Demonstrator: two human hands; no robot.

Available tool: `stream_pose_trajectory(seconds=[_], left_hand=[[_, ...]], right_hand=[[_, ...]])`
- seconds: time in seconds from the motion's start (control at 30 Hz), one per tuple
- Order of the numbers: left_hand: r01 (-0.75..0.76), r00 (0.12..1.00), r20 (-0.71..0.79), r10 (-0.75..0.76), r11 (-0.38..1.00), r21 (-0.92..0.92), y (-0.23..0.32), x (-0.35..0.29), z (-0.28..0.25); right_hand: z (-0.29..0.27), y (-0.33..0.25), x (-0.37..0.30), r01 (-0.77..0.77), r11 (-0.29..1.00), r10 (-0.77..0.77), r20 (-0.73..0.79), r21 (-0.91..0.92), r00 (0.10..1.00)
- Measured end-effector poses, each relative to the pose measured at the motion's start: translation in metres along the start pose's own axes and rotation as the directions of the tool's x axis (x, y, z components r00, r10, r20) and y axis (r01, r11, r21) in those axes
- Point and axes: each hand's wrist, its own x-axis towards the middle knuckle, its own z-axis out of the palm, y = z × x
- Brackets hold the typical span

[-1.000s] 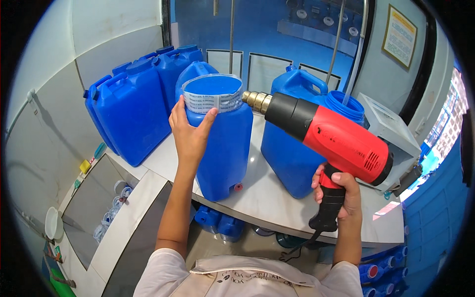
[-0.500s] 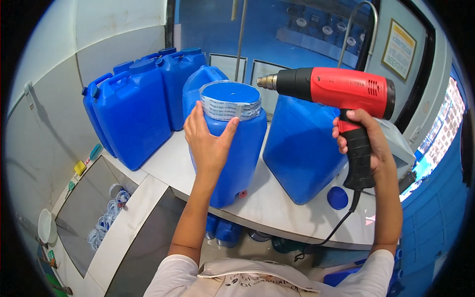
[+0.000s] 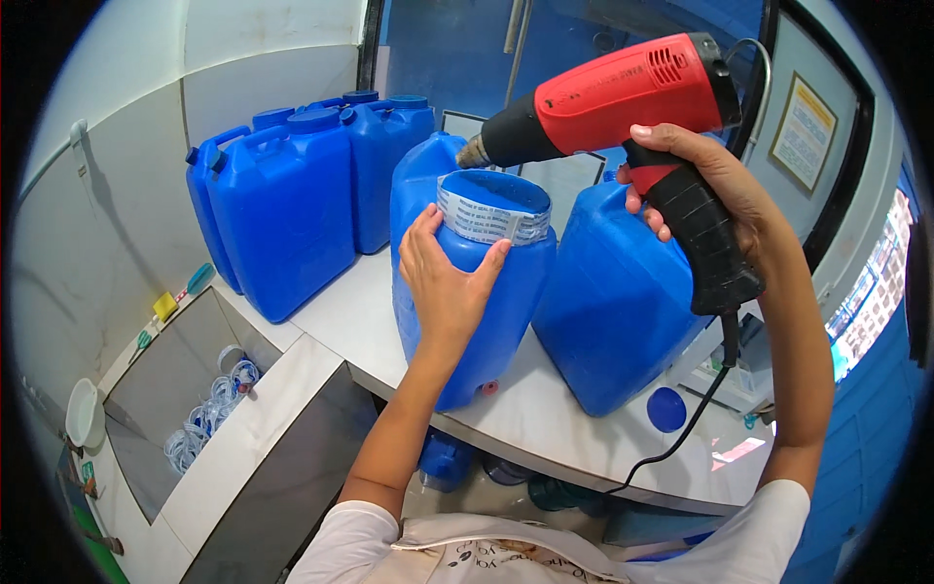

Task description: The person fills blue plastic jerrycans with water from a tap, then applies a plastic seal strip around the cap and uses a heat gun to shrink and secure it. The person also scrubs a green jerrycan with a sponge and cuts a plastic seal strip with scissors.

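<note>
My right hand (image 3: 715,185) is wrapped round the black handle of a red heat gun (image 3: 623,92). Its metal nozzle (image 3: 473,152) tilts down to the left, just above the far left rim of a blue jug's wide cap (image 3: 496,190). A clear printed shrink band (image 3: 494,216) circles that cap. With fingers and thumb spread round the front of the band, my left hand (image 3: 443,282) steadies the blue jug (image 3: 501,311), which stands upright on the white counter. A small red fitting (image 3: 489,387) shows low on the jug.
Several blue jerrycans (image 3: 282,209) stand at the back left, and a larger blue container (image 3: 623,302) to the right. A loose blue cap (image 3: 666,410) lies near the gun's black cord (image 3: 671,450). Left is a sink (image 3: 263,409) with coiled clear tubing (image 3: 209,419).
The heat gun has risen and tipped, its nozzle swinging left and down over the cap's far left rim. My left hand stays at the band; the whole view has shifted slightly.
</note>
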Motion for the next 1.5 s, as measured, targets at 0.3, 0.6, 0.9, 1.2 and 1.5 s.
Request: stream_pose_trajectory(seconds=[0.3, 0.6, 0.9, 1.2, 1.5], left_hand=[[-0.031, 0.999, -0.013, 0.032, 0.999, 0.027, -0.002, -0.004, 0.000], [-0.059, 0.997, 0.042, 0.060, 0.998, -0.021, -0.005, -0.011, -0.005], [0.008, 1.000, -0.019, -0.012, 0.985, -0.174, -0.003, -0.013, -0.014], [0.082, 0.996, 0.007, -0.084, 0.941, -0.327, 0.013, -0.020, -0.028], [0.110, 0.994, 0.011, -0.112, 0.949, -0.295, 0.004, -0.027, -0.037]], right_hand=[[0.015, -0.029, -0.047, -0.007, 0.980, 0.012, 0.022, -0.200, 1.000], [-0.019, 0.010, -0.095, -0.034, 0.997, 0.029, -0.077, -0.063, 0.997], [-0.026, 0.133, -0.130, 0.074, 0.942, -0.006, -0.204, 0.327, 0.979], [0.014, 0.236, -0.122, 0.205, 0.776, -0.057, -0.257, 0.596, 0.965], [0.047, 0.253, -0.137, 0.209, 0.896, -0.182, -0.104, 0.392, 0.978]])
